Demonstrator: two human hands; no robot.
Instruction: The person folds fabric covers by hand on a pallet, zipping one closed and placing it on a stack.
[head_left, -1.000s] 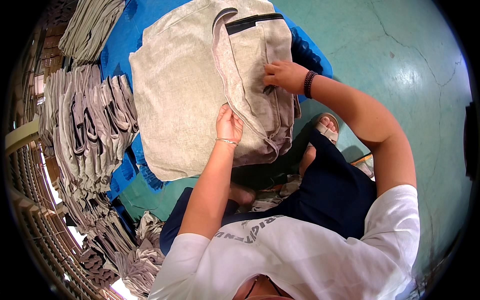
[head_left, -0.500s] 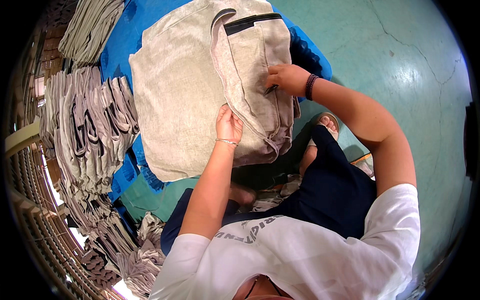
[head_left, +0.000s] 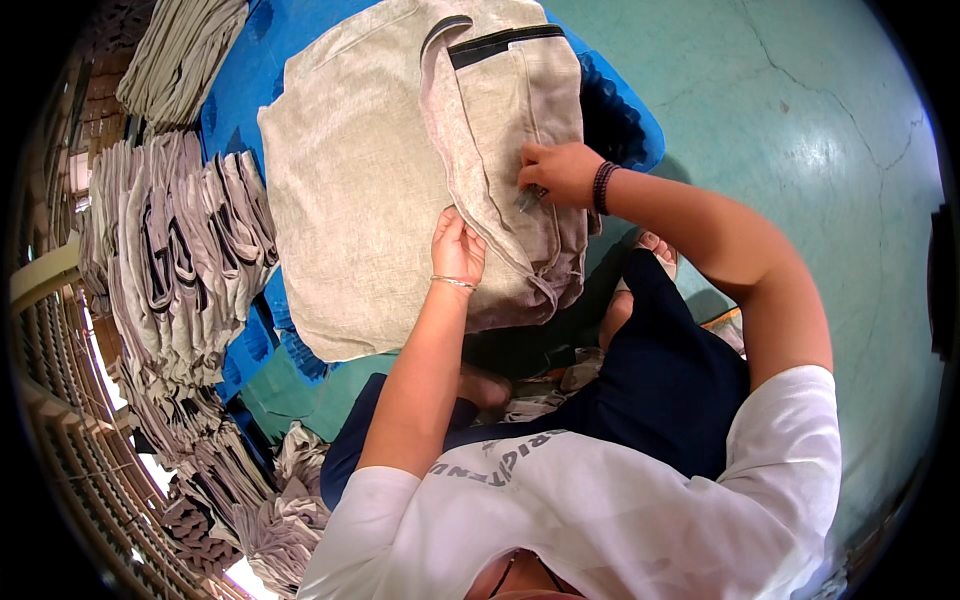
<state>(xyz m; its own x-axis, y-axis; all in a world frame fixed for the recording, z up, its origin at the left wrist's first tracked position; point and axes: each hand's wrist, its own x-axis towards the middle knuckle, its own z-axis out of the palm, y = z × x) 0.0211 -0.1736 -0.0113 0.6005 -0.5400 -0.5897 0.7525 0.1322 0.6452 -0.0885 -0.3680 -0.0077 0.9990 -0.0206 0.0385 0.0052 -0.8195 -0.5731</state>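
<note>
A broad stack of beige cloth pieces lies in front of me, and the top piece has a folded-back flap with black trim. My left hand pinches the lower edge of that flap, fingers closed on the cloth. Over the right part of the stack, my right hand is closed around small thread snips. Their pointed tip sticks out below the fingers, towards the flap; the rest is hidden in the hand.
Beneath the stack is a blue plastic pallet. Bundles of folded beige cloth with dark edging line the left side. My legs are bent close to the stack, on a green floor with cracks.
My right hand has shifted slightly left across the cloth, and the snips' tip shows more. The left hand keeps its pinch in the same place.
</note>
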